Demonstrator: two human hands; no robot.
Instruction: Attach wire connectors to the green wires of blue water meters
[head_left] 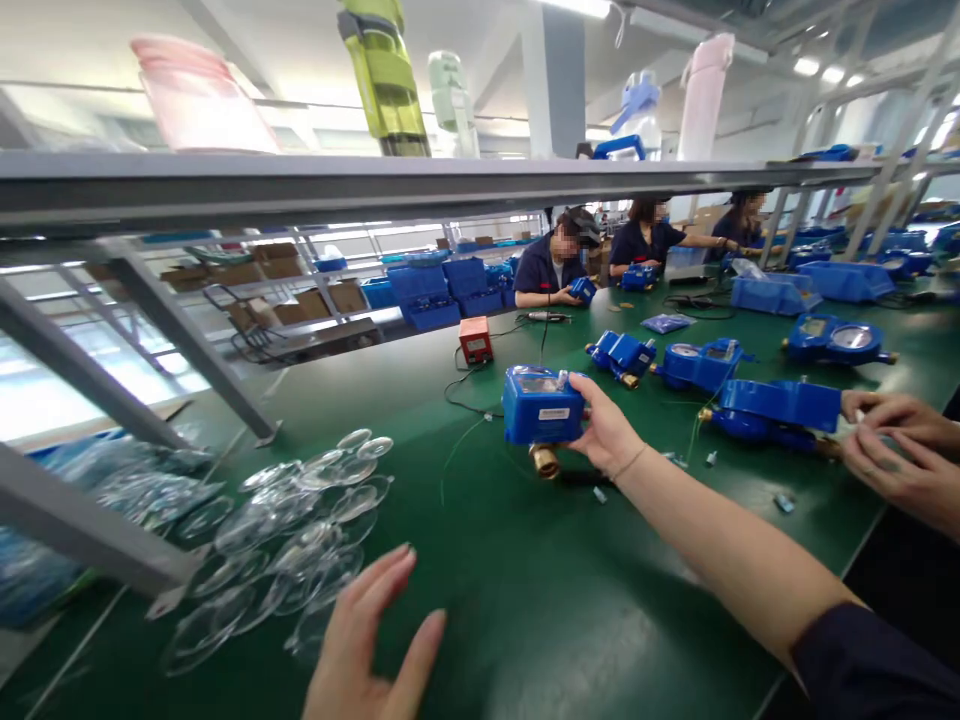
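Note:
My right hand [600, 430] is stretched forward, its fingers wrapped round the right side of a blue water meter [544, 405]. The meter has a white label on its side, and a brass threaded end points down toward me. My left hand [375, 640] is low in the view, thumb and fingers apart, with nothing in it. Just left of that hand lies a loose pile of clear round plastic covers [307, 530] on the green table [525, 610]. Several more blue water meters [697, 365] stand beyond my right forearm.
A co-worker's hands [900, 440] are at the right edge, beside a large blue meter [780, 405]. A red box [475, 340] with a cable stands farther back. A grey shelf [450, 180] with bottles spans overhead; its slanted leg [150, 540] meets the table at left.

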